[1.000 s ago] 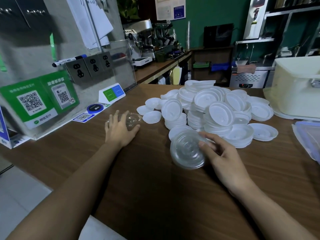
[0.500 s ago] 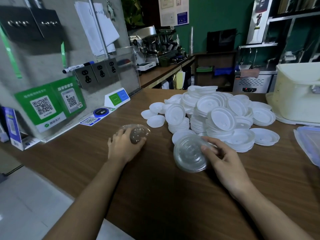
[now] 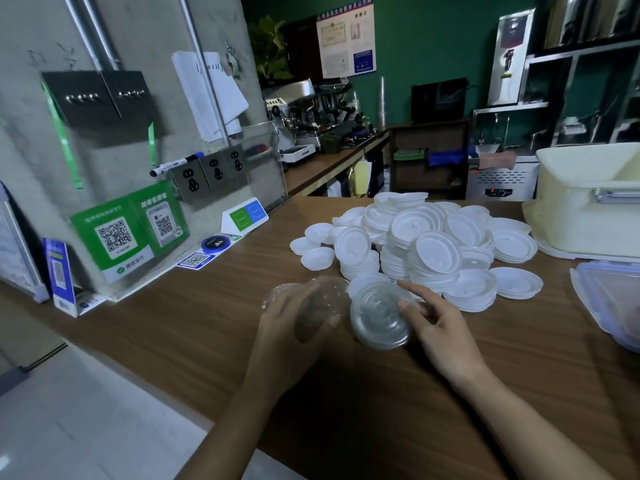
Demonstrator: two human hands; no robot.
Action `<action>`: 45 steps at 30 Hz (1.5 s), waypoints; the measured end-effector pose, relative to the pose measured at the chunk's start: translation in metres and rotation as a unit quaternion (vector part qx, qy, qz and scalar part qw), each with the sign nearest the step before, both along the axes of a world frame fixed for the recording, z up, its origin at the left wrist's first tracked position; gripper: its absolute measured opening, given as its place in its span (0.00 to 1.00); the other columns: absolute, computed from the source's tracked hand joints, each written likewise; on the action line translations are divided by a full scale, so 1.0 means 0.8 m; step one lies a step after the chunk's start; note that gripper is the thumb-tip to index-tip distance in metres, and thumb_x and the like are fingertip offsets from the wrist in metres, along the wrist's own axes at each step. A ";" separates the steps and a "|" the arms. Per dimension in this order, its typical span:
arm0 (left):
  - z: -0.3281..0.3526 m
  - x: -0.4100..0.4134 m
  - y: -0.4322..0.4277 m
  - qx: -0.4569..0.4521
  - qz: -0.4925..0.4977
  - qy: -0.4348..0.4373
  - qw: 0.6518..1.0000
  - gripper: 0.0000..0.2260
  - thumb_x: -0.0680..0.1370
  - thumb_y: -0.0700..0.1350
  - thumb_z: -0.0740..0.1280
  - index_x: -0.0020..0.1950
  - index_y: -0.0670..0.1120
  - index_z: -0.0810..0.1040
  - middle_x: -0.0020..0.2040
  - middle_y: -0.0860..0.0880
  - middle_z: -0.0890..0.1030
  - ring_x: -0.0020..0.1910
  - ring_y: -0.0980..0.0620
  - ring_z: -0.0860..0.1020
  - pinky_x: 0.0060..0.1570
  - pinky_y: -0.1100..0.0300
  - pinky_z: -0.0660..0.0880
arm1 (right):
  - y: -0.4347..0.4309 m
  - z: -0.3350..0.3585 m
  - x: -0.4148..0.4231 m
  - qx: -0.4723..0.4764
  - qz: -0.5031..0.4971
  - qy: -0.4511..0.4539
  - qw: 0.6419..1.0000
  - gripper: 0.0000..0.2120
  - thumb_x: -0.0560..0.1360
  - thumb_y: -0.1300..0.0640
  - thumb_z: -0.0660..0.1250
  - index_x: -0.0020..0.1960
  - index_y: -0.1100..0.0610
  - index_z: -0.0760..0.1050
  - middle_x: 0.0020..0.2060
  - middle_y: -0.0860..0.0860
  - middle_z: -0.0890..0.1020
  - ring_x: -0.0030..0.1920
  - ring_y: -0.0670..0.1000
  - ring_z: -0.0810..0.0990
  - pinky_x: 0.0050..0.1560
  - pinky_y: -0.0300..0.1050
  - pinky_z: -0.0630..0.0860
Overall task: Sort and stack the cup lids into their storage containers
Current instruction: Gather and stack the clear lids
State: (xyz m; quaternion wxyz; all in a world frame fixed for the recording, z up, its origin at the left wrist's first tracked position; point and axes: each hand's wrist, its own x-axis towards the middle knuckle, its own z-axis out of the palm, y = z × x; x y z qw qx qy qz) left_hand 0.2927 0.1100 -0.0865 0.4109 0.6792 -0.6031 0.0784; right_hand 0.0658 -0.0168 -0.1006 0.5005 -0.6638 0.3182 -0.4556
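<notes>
In our left hand (image 3: pixel 284 327) we hold a single clear lid (image 3: pixel 318 306), fingers curled round its edge and thumb on the near rim, though blur hides the exact grip. Our right hand (image 3: pixel 443 327) pinches the right side of a small stack of clear lids (image 3: pixel 377 317), the forefinger reaching over the top. The stack rests on the brown desk (image 3: pixel 207 323), just in front of the big heap of white lids (image 3: pixel 433 244). The single lid is just beside the stack on its left, so close that we cannot tell whether they touch. We judge these clear lids to be very light, thin and springy. They are stiff at the rolled rim, but the middle is easy to dent or crack if we squeeze it. They look smooth and likely slippery, and nested ones may cling together or slide apart sideways. We would take each lid by opposite points of the rim with light pressure and keep it level as it settles onto the stack. A whole stack is better gripped round its sides with a finger over the top, so that none fan out. The cream tub (image 3: pixel 588 209) and the blue-rimmed box (image 3: pixel 609 299) wait at the right, well apart from both hands
</notes>
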 end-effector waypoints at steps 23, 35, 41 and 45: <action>-0.009 -0.002 -0.037 0.081 0.188 0.075 0.976 0.32 0.78 0.54 0.72 0.79 0.48 0.66 0.81 0.38 0.60 0.81 0.37 0.58 0.77 0.36 0.60 | 0.000 -0.003 0.002 0.018 0.015 -0.004 1.000 0.15 0.79 0.53 0.74 0.64 0.43 0.81 0.50 0.58 0.87 0.53 0.64 0.83 0.59 0.56 0.79; -0.012 0.006 -0.044 0.071 0.202 0.116 0.970 0.33 0.73 0.64 0.74 0.72 0.51 0.69 0.67 0.46 0.71 0.66 0.43 0.73 0.64 0.43 0.73 | -0.006 -0.006 0.003 0.022 0.014 -0.019 0.999 0.16 0.77 0.49 0.75 0.64 0.40 0.81 0.45 0.59 0.86 0.44 0.57 0.82 0.54 0.53 0.80; 0.005 -0.016 -0.030 -0.074 -0.090 -0.004 0.993 0.29 0.70 0.54 0.79 0.69 0.50 0.77 0.67 0.58 0.76 0.68 0.53 0.75 0.67 0.48 0.74 | 0.001 -0.001 0.002 0.020 0.002 -0.010 1.000 0.16 0.80 0.56 0.73 0.65 0.42 0.82 0.38 0.45 0.83 0.41 0.49 0.78 0.51 0.45 0.75; 0.004 -0.032 -0.029 0.011 -0.146 -0.062 0.987 0.35 0.70 0.63 0.79 0.74 0.53 0.74 0.74 0.52 0.72 0.74 0.57 0.69 0.74 0.63 0.64 | 0.005 0.006 0.005 0.026 0.003 -0.001 1.000 0.12 0.83 0.54 0.68 0.63 0.41 0.82 0.48 0.51 0.87 0.53 0.52 0.84 0.63 0.52 0.79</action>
